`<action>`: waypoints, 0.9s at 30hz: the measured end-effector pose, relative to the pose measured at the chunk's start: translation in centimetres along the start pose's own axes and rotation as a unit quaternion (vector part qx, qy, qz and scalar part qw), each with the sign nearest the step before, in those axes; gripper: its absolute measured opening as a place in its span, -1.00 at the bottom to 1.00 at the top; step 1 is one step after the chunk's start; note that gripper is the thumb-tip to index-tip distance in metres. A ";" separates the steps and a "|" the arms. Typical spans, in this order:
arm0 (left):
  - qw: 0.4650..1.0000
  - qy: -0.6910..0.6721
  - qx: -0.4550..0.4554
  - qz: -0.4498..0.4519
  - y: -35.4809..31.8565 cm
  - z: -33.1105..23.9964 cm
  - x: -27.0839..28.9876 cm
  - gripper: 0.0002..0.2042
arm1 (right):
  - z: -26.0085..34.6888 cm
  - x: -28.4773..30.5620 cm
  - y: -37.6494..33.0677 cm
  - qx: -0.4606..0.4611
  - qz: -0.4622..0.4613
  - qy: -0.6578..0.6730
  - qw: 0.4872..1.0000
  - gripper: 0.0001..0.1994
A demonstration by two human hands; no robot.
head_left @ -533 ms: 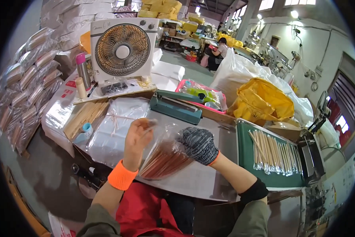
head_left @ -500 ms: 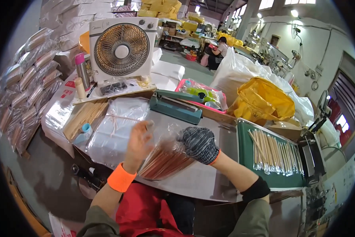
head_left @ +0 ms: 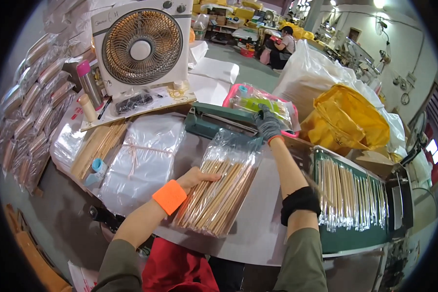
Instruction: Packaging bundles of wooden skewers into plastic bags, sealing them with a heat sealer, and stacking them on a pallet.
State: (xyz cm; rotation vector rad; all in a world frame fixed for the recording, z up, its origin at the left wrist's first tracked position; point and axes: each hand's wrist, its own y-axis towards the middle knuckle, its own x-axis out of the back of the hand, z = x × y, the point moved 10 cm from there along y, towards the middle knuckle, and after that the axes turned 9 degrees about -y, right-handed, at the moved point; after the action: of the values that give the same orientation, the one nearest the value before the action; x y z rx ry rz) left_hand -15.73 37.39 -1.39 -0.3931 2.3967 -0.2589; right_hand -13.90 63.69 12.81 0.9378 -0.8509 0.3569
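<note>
My left hand [head_left: 199, 179] grips the side of a clear plastic bag of thin wooden sticks [head_left: 219, 197], thumb on top. The bag lies tilted on the table, its loose upper end [head_left: 236, 141] reaching the green bag sealer [head_left: 204, 119]. My right hand [head_left: 268, 125], in a grey knit glove, is closed on the dark knob at the right end of the sealer's arm. The bag and the glove partly hide that end of the sealer. A tied stack of empty clear bags [head_left: 143, 163] lies left of my left hand.
At right stands a green tray [head_left: 321, 238] of wrapped sticks. A pink basket [head_left: 236, 90] and yellow sack [head_left: 345, 119] sit behind. A fan [head_left: 141, 51], flask [head_left: 88, 82] and loose sticks [head_left: 99, 146] are at left. A person [head_left: 282, 46] sits far back.
My right hand has moved from the bag up to the sealer's knob. My left hand has come down onto the bag, which has shifted right and toward the sealer. The view has shifted slightly.
</note>
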 end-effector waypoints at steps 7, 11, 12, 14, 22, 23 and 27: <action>0.988 -0.105 0.096 -0.065 6.0 -3.6 6.8 -0.73 | 6.4 -0.4 1.6 0.057 0.008 -0.003 0.998 -0.79; 0.997 -0.004 0.034 -0.076 7.7 -3.9 5.5 -0.58 | -6.1 -6.6 -3.0 -0.008 -0.015 0.245 0.969 -0.70; 0.983 0.082 -0.060 -0.154 5.7 -5.1 8.4 -0.54 | -6.0 -8.4 -3.6 -0.036 -0.003 0.327 0.944 -0.68; 0.930 0.116 -0.245 -0.247 -1.8 -6.3 12.7 -0.51 | -3.7 -9.4 -3.9 -0.022 0.008 0.275 0.961 -0.68; 0.736 0.644 0.131 -0.163 -40.6 10.8 9.8 -0.34 | -0.4 -6.3 -5.2 -0.021 0.035 0.042 0.998 -0.58; 0.744 0.628 0.135 -0.184 -43.5 12.5 9.9 -0.34 | -0.6 -5.9 -5.1 -0.038 0.047 0.044 0.997 -0.53; 0.696 0.602 0.181 -0.345 -51.5 14.5 8.6 -0.18 | 2.5 -6.4 -7.8 -0.070 0.030 0.181 0.981 -0.33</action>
State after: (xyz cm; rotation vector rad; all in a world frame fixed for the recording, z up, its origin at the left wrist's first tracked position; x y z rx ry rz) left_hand -1.49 -14.93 -2.61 -1.2121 3.1256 -1.7911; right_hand -14.41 57.76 4.28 0.6905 -0.5626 0.4957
